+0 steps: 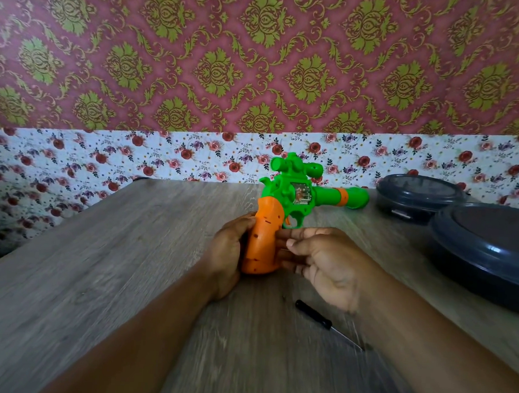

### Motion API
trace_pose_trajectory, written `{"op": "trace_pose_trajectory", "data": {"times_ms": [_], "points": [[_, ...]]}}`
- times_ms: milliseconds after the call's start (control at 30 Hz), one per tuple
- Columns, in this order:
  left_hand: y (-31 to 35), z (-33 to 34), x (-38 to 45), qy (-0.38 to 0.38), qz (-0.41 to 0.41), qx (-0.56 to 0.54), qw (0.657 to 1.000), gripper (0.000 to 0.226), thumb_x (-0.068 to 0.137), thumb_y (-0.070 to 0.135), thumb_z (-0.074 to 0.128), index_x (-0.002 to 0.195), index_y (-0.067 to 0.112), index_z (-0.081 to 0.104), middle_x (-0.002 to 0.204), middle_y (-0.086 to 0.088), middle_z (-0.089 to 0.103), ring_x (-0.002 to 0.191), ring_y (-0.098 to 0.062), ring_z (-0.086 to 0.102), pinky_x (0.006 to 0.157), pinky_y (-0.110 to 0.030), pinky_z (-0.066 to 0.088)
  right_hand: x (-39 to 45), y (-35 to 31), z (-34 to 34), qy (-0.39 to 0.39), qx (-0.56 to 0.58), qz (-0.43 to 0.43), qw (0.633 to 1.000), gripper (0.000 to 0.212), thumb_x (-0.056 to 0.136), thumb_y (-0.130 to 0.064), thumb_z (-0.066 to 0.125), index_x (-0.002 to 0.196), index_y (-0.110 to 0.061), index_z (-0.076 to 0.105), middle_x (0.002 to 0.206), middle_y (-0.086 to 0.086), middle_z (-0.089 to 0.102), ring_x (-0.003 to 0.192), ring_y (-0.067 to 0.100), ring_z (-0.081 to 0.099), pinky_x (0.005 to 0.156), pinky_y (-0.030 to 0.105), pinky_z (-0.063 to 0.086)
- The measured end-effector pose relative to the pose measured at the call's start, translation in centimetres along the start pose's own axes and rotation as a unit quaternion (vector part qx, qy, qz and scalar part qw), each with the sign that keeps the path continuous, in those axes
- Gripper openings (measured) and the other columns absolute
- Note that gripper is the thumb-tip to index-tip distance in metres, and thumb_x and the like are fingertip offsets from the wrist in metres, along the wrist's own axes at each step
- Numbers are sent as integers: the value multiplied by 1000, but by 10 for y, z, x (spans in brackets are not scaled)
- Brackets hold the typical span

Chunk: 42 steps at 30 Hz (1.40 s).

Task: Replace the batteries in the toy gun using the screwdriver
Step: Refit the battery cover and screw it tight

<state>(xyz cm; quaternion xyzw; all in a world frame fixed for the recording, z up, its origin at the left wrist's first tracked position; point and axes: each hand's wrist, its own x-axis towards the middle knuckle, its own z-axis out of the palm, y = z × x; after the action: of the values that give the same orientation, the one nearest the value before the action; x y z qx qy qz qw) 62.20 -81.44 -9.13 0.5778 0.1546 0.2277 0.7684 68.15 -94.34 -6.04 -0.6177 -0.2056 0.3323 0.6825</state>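
where the wood-grain tabletop [98,263] met the wall, we saw two papers: a white strip with red and purple flowers [134,159] along the bottom, and above it a dull red paper with gold-green damask figures [216,71]. at the right side of the tabletop stood two dark grey round lidded containers, the nearer one [486,256] large and cut by the picture's edge, the farther one [417,198] smaller and just behind it, close to the wall.

near the middle of the tabletop we saw the toy gun [288,198] held upright, its green barrel pointing right toward the smaller container, a green scope on top, and its orange grip [261,244] downward. our left hand [228,251] was curled round the back and left side of the grip, thumb up near its top. our right hand [318,259] lay against the front of the grip just under the trigger guard, its fingers bent and their tips touching the orange plastic; whether they pinched something small there we could not tell. the two hands were close together with the grip between them.

the screwdriver [324,321], black-handled with a thin metal shaft, lay flat on the tabletop below the right hand, touched by neither hand, its tip pointing down and right.
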Motion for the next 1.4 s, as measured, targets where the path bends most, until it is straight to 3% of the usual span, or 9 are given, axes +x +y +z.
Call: {"op": "trace_pose_trajectory", "data": {"times_ms": [100,233,367,500,633,933,1067,1233,1400], "points": [[2,0,-1,-9,-8,0,1000,37,97,28,31,117,13,59,108,-16,66,90,-28,65,82,-41,52,-2,-1,2,-7,-4,1,1000,25,90,11,41,96,-1,62,85,10,63,77,19,59,70,27,47],[4,4,-5,-10,-24,3,1000,48,93,32,37,130,5,52,126,-22,59,114,-41,57,97,-56,45,-4,-5,-1,-8,5,17,1000,28,91,11,39,82,-7,59,73,8,63,68,18,59,63,26,48],[5,6,-5,-3,11,23,1000,35,96,17,31,121,7,54,113,-18,62,94,-29,61,84,-40,50,-3,-5,-4,1,-16,34,999,31,91,10,39,77,-10,58,74,6,61,68,18,56,62,27,44],[4,6,-5,-5,20,35,999,32,97,18,32,118,9,55,110,-21,64,94,-32,62,90,-48,49,-2,-2,0,7,-47,17,999,24,89,8,46,82,-10,60,82,7,63,76,20,59,62,27,45],[4,5,-4,-4,27,35,999,26,98,18,34,108,14,58,96,-9,68,82,-21,65,77,-36,53,-3,6,-1,50,-194,-91,976,20,82,5,59,95,-11,65,97,12,65,98,26,62,83,34,52],[5,3,-5,-18,18,39,999,34,98,18,35,121,3,55,101,-11,68,81,-18,68,71,-32,58,-2,5,-3,39,-252,-122,959,36,82,-3,64,118,-4,62,113,14,66,106,26,61,96,41,49],[7,4,-7,-15,23,49,998,35,99,19,36,123,2,54,105,-15,66,80,-19,68,69,-31,58,0,9,1,49,-316,-149,936,41,81,-9,67,122,-9,60,103,6,63,92,21,59,94,41,49],[9,4,-6,-10,15,47,999,39,98,23,41,132,5,49,119,-19,62,93,-25,64,79,-38,54,-1,12,4,62,-260,-133,954,39,81,-4,64,119,-7,61,107,9,65,101,25,61,96,43,49],[10,3,-7,-24,10,33,999,37,97,20,43,131,8,50,111,-12,65,91,-22,65,73,-33,58,2,11,2,50,-135,-79,986,33,82,4,61,114,-2,62,117,16,63,112,27,58,102,42,44]]}}
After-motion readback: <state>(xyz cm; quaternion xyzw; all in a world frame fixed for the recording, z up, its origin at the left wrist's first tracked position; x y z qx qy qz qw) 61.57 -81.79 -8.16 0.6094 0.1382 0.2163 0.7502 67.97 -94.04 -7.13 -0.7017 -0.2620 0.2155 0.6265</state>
